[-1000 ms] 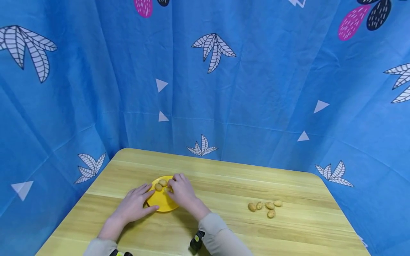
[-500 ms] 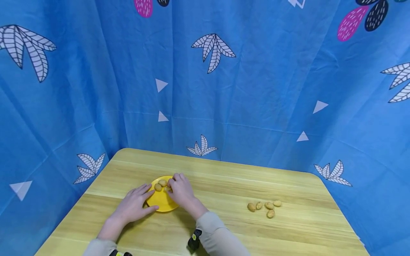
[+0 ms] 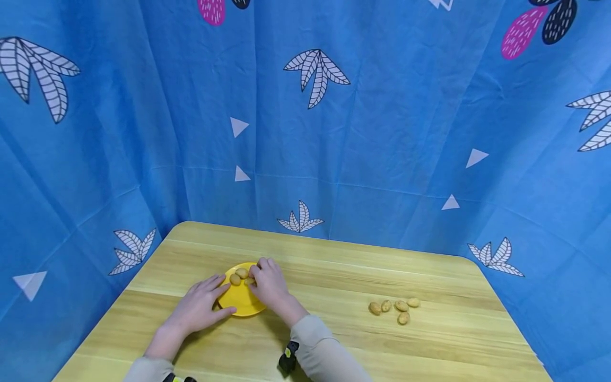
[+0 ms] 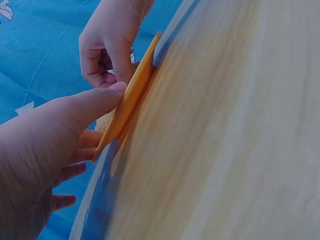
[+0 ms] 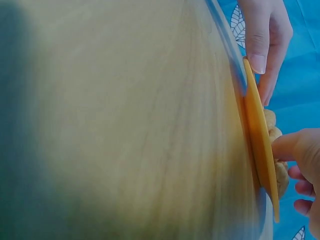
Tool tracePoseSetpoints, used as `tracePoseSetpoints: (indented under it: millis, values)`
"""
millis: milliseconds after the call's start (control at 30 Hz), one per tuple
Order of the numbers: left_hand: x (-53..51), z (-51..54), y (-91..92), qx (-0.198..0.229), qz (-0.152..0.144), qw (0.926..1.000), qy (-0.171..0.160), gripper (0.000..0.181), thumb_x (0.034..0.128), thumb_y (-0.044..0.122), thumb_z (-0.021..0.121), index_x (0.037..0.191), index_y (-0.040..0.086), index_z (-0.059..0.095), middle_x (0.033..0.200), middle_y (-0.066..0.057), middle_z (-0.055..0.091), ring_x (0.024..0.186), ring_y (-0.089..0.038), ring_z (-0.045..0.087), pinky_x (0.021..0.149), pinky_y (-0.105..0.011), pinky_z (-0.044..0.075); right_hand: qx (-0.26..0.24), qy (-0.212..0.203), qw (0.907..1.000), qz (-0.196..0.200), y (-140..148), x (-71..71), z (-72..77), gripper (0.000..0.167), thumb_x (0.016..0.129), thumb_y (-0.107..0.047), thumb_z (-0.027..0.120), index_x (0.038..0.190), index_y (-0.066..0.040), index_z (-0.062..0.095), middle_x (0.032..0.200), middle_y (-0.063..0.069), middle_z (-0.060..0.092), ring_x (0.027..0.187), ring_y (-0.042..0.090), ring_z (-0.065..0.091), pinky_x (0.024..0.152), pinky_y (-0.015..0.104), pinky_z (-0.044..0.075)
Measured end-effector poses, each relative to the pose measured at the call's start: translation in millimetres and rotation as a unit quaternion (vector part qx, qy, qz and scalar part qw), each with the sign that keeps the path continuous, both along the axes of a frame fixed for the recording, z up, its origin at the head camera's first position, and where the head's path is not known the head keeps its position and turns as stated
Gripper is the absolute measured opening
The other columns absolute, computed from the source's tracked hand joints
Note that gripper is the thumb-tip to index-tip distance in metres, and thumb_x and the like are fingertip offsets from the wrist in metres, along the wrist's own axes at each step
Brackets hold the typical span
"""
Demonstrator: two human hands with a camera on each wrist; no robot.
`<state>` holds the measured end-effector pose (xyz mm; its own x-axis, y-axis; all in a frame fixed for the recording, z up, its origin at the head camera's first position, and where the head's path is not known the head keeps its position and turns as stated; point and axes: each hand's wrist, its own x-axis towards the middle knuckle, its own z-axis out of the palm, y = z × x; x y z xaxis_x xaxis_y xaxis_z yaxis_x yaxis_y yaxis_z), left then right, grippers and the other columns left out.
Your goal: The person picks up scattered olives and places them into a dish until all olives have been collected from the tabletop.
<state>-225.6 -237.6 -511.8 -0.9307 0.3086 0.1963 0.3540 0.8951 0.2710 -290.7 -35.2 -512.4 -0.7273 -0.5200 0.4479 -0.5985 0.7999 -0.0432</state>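
A round yellow plate (image 3: 244,303) lies on the table, with several small brown potatoes (image 3: 235,279) on its far part. My left hand (image 3: 199,306) rests at the plate's left side, fingers spread and thumb on the near rim. From the right, my right hand (image 3: 272,285) reaches over the plate and pinches a small potato (image 3: 249,281), partly covered by the fingers. In the right wrist view its thumb lies against the potatoes (image 5: 282,179) above the plate (image 5: 260,142). Curled right-hand fingers also show behind the plate (image 4: 131,102) in the left wrist view.
Several more small potatoes (image 3: 401,306) lie grouped on the wooden table (image 3: 334,281), well to the right of the plate. A blue patterned curtain (image 3: 382,132) hangs close behind the table and along both sides.
Both hands and the plate keep nearly the same place. The right forearm has shifted slightly left, and the head view has moved a little.
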Motion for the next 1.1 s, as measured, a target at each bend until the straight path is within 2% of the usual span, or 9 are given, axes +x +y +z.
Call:
tracePoseSetpoints:
  millis: [300, 600, 767, 933, 1100]
  values:
    - [-0.3, 0.9, 0.7, -0.001, -0.006, 1.0000, 0.003, 0.071, 0.0856, 0.059, 0.063, 0.130, 0.004, 0.062, 0.146, -0.018, 0.049, 0.137, -0.040, 0.043, 0.107, -0.064, 0.036, -0.007, 0.007, 0.9999, -0.003, -1, -3.2, -2.5, 0.023, 0.084, -0.030, 0.077, 0.088, -0.018, 0.058, 0.088, -0.003, 0.048, 0.079, 0.014, 0.038, 0.067, 0.022, 0.033]
    - [1.9, -7.5, 1.6, 0.004, -0.010, 0.9999, 0.004, 0.071, 0.0848, 0.059, 0.065, 0.129, 0.003, 0.063, 0.146, -0.019, 0.050, 0.136, -0.040, 0.044, 0.107, -0.064, 0.037, 0.012, -0.007, 0.9999, -0.008, 2, 2.4, -2.0, 0.029, 0.083, -0.034, 0.077, 0.096, -0.018, 0.057, 0.088, -0.004, 0.049, 0.080, 0.013, 0.038, 0.069, 0.023, 0.034]
    - [0.7, -7.3, 0.7, 0.004, -0.010, 0.9999, 0.008, 0.071, 0.0849, 0.059, 0.065, 0.129, 0.003, 0.063, 0.146, -0.019, 0.050, 0.136, -0.041, 0.044, 0.107, -0.064, 0.037, -0.021, -0.007, 0.9997, 0.004, 9, 5.7, 6.7, 0.032, 0.085, -0.035, 0.076, 0.101, -0.014, 0.058, 0.090, -0.002, 0.052, 0.081, 0.014, 0.042, 0.071, 0.024, 0.038]
    - [-1.6, -5.6, -1.0, -0.005, -0.001, 1.0000, 0.006, 0.072, 0.0851, 0.060, 0.063, 0.129, 0.003, 0.063, 0.146, -0.018, 0.050, 0.137, -0.040, 0.044, 0.107, -0.064, 0.037, -0.049, -0.037, 0.9980, 0.014, 21, 9.0, 19.7, 0.031, 0.089, -0.034, 0.072, 0.107, -0.013, 0.058, 0.097, 0.000, 0.054, 0.086, 0.015, 0.044, 0.076, 0.026, 0.041]
    - [-2.0, -4.4, 0.3, -0.004, -0.002, 1.0000, 0.008, 0.071, 0.0847, 0.059, 0.064, 0.129, 0.004, 0.063, 0.146, -0.018, 0.050, 0.137, -0.040, 0.044, 0.107, -0.064, 0.036, -0.065, -0.044, 0.9968, 0.014, 41, 14.2, 26.9, 0.031, 0.089, -0.034, 0.071, 0.109, -0.013, 0.059, 0.098, 0.000, 0.054, 0.087, 0.015, 0.043, 0.076, 0.026, 0.041]
